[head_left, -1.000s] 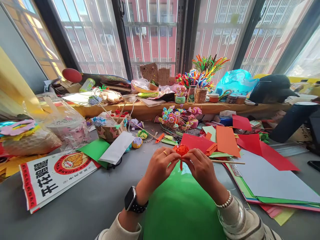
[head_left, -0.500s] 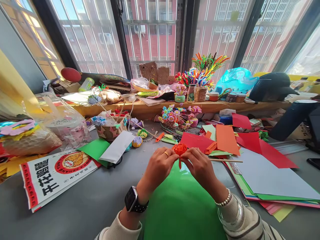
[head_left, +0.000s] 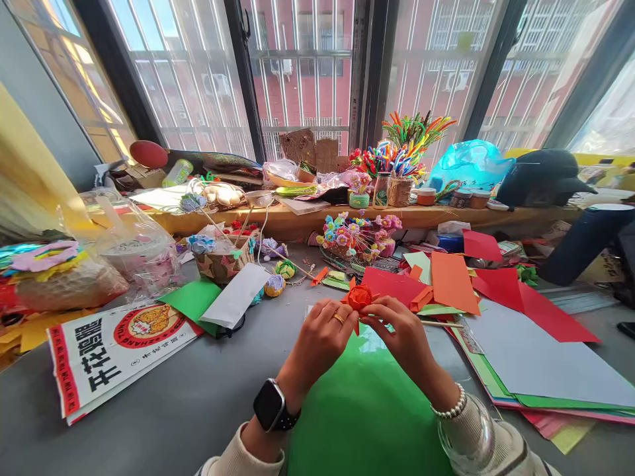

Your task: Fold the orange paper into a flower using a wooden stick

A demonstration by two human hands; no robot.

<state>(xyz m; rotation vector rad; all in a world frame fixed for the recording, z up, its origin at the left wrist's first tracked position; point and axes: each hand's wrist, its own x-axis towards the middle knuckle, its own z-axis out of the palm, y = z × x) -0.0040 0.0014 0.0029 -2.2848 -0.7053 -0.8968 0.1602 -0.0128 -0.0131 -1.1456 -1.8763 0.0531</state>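
An orange-red paper flower (head_left: 359, 297) is held up between both hands, over the far end of a glossy green sheet (head_left: 367, 410). My left hand (head_left: 325, 334) pinches the flower's lower left side with fingers closed. From the right, my right hand (head_left: 399, 330) has its thumb and fingertips closed on the flower's base. A thin wooden stick (head_left: 442, 324) pokes out to the right behind my right hand; its inner end is hidden. Pointed orange paper tips show under the flower, between the hands.
To the right lie red paper (head_left: 555, 317), an orange sheet (head_left: 454, 283) and a stack topped by a pale sheet (head_left: 550, 360). At left are a printed paper bag (head_left: 129, 360) and a white paper piece (head_left: 235, 295). Small crocheted-looking flowers (head_left: 347, 235) stand behind.
The flower has turned in my fingers and shows more of its petals. The stick's visible end has shifted slightly left. The whole view has tilted a little.
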